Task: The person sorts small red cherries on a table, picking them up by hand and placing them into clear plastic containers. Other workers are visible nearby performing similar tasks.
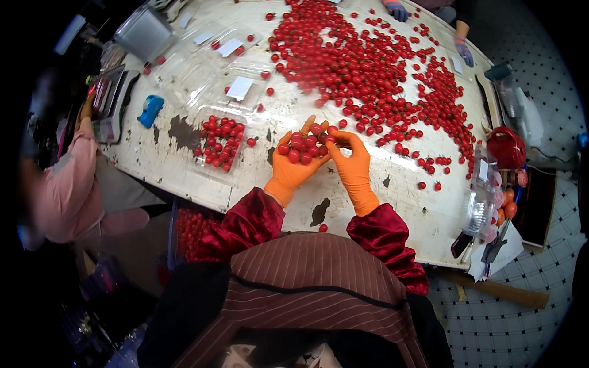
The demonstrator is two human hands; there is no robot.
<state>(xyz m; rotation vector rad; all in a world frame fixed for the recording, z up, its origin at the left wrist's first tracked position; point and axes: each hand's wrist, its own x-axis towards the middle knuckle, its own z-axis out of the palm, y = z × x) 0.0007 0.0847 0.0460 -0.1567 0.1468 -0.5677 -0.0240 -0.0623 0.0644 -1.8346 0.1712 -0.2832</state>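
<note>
Both my hands wear orange gloves and meet above the near middle of the table. My left hand point(288, 176) is cupped around a heap of red cherry tomatoes point(300, 146), several of them piled on the palm and fingers. The fingers of my right hand point(354, 178) are bent in against the right side of that heap, closed at a cherry tomato point(331, 138). To the left of my hands stands a clear plastic punnet point(211, 167) holding more cherry tomatoes. Beyond my hands a large spread of loose cherry tomatoes point(368, 80) covers the tabletop.
Clear open clamshells point(190, 76) with white labels lie at the far left, near stacked containers point(144, 32). A blue tape dispenser point(150, 111) sits by a scale point(116, 104), where a pink-sleeved co-worker point(73, 178) reaches. Gloved hands point(464, 52) work opposite. A tomato crate point(193, 230) stands below.
</note>
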